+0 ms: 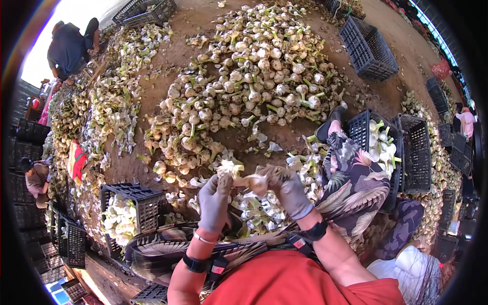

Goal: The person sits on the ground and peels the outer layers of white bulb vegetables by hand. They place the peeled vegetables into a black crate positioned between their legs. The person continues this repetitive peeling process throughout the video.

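Observation:
Both my hands wear pale, soiled work gloves and meet in front of my lap. My right hand (289,192) grips a garlic bulb (257,184) that is partly blurred. From the bulb a stem or strip of skin runs to my left hand (215,206), whose thumb and fingers pinch it. A pale garlic stem end with loose husk (230,167) shows just above the left fingertips; whether it belongs to the same bulb is unclear. Beneath the hands lies a heap of peeled garlic skins (259,213). A large pile of untrimmed garlic bulbs (251,84) spreads before me.
A black plastic crate (148,209) of cleaned garlic stands at my left. Another crate (358,127), holding white bulbs, is beside my right leg, next to a further crate (415,152). Several people work around, including a seated person (68,49) and one close by (410,267).

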{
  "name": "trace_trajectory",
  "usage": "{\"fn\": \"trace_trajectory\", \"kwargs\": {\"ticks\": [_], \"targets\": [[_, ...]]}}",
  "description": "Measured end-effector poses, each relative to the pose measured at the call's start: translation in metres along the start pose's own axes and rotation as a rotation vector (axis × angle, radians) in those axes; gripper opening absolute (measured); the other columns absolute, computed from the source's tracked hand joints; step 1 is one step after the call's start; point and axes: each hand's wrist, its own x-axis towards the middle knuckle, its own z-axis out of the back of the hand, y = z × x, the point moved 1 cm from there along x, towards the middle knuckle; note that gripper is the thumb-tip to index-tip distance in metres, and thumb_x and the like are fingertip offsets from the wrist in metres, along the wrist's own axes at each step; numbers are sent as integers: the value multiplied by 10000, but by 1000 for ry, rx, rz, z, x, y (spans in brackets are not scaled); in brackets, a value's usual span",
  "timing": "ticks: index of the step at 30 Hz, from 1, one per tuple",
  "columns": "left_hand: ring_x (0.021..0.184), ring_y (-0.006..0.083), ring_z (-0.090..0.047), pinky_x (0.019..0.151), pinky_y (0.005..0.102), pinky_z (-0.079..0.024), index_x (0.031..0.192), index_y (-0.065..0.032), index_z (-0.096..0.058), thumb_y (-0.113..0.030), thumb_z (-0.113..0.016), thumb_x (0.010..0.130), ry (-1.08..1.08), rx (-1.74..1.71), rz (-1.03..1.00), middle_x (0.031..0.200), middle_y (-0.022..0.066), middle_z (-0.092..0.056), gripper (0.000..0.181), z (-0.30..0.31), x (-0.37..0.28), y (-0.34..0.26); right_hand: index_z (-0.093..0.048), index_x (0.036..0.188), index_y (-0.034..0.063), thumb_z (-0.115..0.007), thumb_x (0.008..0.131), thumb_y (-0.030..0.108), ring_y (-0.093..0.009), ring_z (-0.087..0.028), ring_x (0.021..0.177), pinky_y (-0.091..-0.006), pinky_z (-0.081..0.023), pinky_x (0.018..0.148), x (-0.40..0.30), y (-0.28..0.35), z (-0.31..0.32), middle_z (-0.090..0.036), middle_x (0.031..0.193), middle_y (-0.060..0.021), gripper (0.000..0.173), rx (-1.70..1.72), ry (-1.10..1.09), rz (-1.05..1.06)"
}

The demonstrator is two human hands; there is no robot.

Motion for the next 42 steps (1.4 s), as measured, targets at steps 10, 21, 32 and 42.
{"fn": "trace_trajectory", "kwargs": {"ticks": [10, 21, 32, 42], "targets": [[1030, 421, -643, 875, 452, -514, 1261, 14, -569, -412, -678, 952, 435, 746, -116, 1093, 256, -654, 538, 8, -11, 10, -602, 1181, 12, -656, 999, 100, -246, -690, 1012, -398, -574, 904, 6, -50, 41, -690, 1094, -107, 209, 531, -225, -204], [701, 358, -569, 623, 446, -441, 814, -49, -584, -122, -743, 861, 634, 613, -534, 761, 133, -533, 181, -26, -26, -17, -689, 985, -48, -686, 957, 127, -239, -719, 765, -354, -610, 682, 33, -112, 41, -719, 917, -120, 178, 558, -391, -515], [1000, 402, -642, 846, 410, -513, 1185, -18, -642, -391, -712, 910, 184, 777, -319, 1067, 230, -652, 469, 5, 8, 25, -726, 1066, 23, -785, 901, 143, -173, -695, 754, -341, -600, 675, 33, -76, 10, -729, 968, -46, 213, 350, -535, -358], [816, 45, -556, 756, 253, -500, 978, 14, -694, -275, -617, 1023, 472, 206, 213, 844, -1, -678, 302, 4, 5, 32, -703, 1086, 0, -675, 980, 102, -154, -684, 915, -308, -558, 857, 33, -67, -18, -719, 1026, -53, 149, 434, -203, -220]]}}
